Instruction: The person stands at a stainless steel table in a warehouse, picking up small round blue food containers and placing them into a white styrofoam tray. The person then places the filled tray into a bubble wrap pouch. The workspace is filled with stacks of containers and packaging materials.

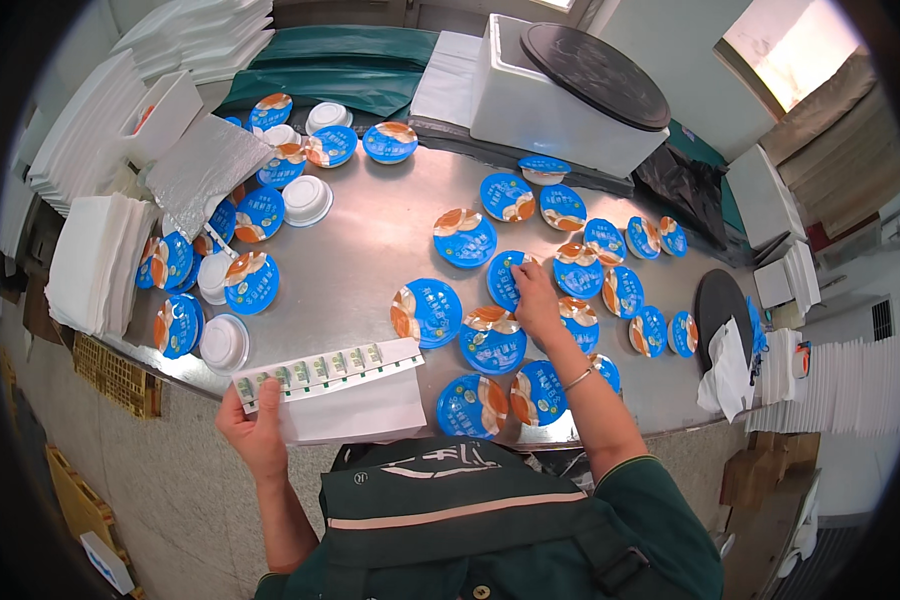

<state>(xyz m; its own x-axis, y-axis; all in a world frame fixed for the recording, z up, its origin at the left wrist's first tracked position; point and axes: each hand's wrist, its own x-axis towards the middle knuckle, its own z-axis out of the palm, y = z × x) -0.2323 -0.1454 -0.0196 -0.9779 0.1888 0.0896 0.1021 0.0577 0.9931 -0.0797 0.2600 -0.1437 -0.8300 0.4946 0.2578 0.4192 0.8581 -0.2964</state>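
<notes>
My left hand (261, 433) pinches the left end of a white strip of small green-and-white labels (337, 369), its thumb on top. The strip is held above the near edge of the steel table, over a white backing sheet (356, 416). The fingertips of my right hand (538, 304) rest on the blue printed lid of a round sealed tub (501, 281). Whether anything is under those fingertips is hidden. Several similar tubs stand around it, among them one tub (426, 313) to its left and another tub (493, 341) just nearer to me.
On the left, more blue-lidded tubs (252, 283) lie with upturned white tubs (225, 343) beside stacked white foam sheets (94, 262). A white foam box (555, 112) with a dark round lid (600, 75) stands at the back. A black disc (720, 315) lies at the right.
</notes>
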